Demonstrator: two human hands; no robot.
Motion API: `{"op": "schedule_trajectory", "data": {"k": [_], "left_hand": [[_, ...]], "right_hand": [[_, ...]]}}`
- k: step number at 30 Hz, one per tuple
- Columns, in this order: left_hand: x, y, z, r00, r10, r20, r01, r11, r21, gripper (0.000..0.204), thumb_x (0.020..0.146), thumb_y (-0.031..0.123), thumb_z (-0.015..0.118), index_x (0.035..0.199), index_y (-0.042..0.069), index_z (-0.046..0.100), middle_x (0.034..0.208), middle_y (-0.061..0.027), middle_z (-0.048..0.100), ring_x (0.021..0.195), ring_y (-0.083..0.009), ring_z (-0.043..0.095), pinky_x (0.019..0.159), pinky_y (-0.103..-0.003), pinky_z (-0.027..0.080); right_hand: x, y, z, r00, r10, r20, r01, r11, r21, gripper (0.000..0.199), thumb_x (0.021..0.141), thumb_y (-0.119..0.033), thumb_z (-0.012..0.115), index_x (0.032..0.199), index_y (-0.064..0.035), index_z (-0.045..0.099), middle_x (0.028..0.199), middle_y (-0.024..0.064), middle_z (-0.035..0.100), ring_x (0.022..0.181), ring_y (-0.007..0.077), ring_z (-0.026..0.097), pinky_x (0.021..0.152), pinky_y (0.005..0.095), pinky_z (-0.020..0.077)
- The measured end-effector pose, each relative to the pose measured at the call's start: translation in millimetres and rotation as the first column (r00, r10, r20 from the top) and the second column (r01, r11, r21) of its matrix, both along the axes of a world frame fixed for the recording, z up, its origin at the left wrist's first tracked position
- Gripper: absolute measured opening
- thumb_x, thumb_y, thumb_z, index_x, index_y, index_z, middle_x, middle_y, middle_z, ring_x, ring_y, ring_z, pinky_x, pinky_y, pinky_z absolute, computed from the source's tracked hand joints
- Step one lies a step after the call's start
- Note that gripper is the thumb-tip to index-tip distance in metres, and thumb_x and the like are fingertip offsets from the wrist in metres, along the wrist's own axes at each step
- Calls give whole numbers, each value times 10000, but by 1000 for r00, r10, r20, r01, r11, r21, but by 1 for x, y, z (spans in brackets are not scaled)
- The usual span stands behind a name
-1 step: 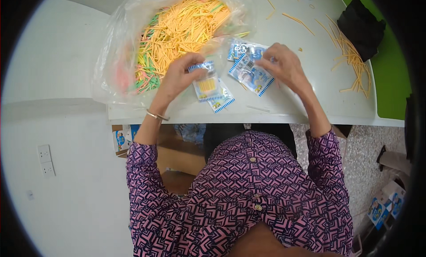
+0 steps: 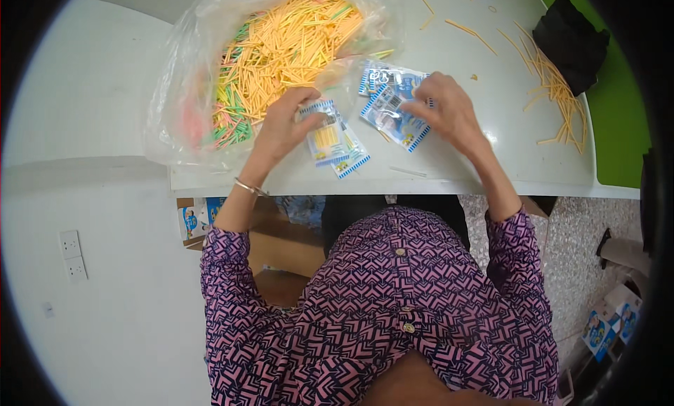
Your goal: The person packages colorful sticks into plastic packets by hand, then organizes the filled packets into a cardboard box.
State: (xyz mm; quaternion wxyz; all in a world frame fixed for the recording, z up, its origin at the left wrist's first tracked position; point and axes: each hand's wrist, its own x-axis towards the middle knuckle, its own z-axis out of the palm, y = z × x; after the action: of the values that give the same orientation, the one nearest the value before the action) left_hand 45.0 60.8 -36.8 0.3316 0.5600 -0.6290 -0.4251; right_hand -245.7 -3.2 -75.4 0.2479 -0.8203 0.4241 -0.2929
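Observation:
My left hand [image 2: 283, 122] pinches a small clear packet [image 2: 326, 136] with blue striped ends and short yellow sticks inside. Another such packet [image 2: 353, 160] shows partly beneath it, on the table. To the right, my right hand [image 2: 449, 108] bends its fingers at the upper edge of a blue and clear packet [image 2: 393, 118], with the thumb over its face. This packet lies slanted, and its contents are hard to make out. Behind it is one more blue packet [image 2: 379, 76], partly covered by it and by my fingers.
An open clear plastic bag [image 2: 165, 104] holds a heap of yellow, green and pink sticks [image 2: 288, 41]. Loose yellow sticks [image 2: 562, 111] lie at right beside a black cloth-like bundle [image 2: 572, 41]. A thin clear strip [image 2: 407, 172] rests near the table's front edge [image 2: 491, 190].
The packet in my left hand has tipped slightly. My right hand has shifted a little, its thumb and forefinger slightly farther apart over the slanted packet.

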Motion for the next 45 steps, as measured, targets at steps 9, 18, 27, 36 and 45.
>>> {"op": "schedule_trajectory", "data": {"k": [9, 18, 27, 36, 45], "left_hand": [[-60, -23, -15, 851, 65, 521, 236, 839, -490, 334, 722, 178, 722, 996, 30, 602, 1060, -116, 579, 1024, -289, 506, 910, -377, 389], [-91, -40, -27, 890, 124, 438, 133, 849, -511, 284, 717, 204, 724, 948, 63, 638, 988, -76, 601, 988, -263, 509, 907, -377, 370], [-90, -32, -16, 970, 99, 222, 16, 885, -465, 209, 766, 142, 704, 928, 14, 674, 893, -122, 648, 848, -231, 599, 748, -322, 469], [-81, -24, -4, 972, 120, 200, -6, 871, -491, 152, 786, 92, 660, 915, 14, 682, 826, -103, 651, 784, -192, 599, 709, -287, 460], [-23, -76, 27, 904, 182, 386, 26, 879, -476, 232, 838, 266, 626, 870, 47, 696, 881, -124, 668, 838, -262, 608, 758, -362, 465]], "right_hand": [[15, 13, -34, 988, -147, -50, 133, 969, -207, 292, 661, -146, 747, 877, -41, 581, 1033, 83, 517, 970, 280, 469, 788, 404, 346], [15, 9, -33, 995, -21, 96, 47, 962, -270, 216, 690, -104, 707, 849, -66, 566, 1040, 46, 515, 984, 247, 453, 825, 402, 308], [20, 8, 1, 916, -27, 400, -28, 991, 130, 187, 775, -118, 669, 916, -28, 585, 835, 69, 613, 713, 177, 545, 668, 273, 384], [18, 8, 17, 883, -17, 468, -208, 881, 425, 178, 816, -158, 659, 829, 19, 666, 629, -11, 567, 611, 46, 471, 551, 222, 375], [17, 0, 5, 880, -18, 475, -195, 898, 395, 183, 833, -153, 634, 801, 27, 640, 596, -32, 489, 581, 44, 408, 512, 231, 326]]}}
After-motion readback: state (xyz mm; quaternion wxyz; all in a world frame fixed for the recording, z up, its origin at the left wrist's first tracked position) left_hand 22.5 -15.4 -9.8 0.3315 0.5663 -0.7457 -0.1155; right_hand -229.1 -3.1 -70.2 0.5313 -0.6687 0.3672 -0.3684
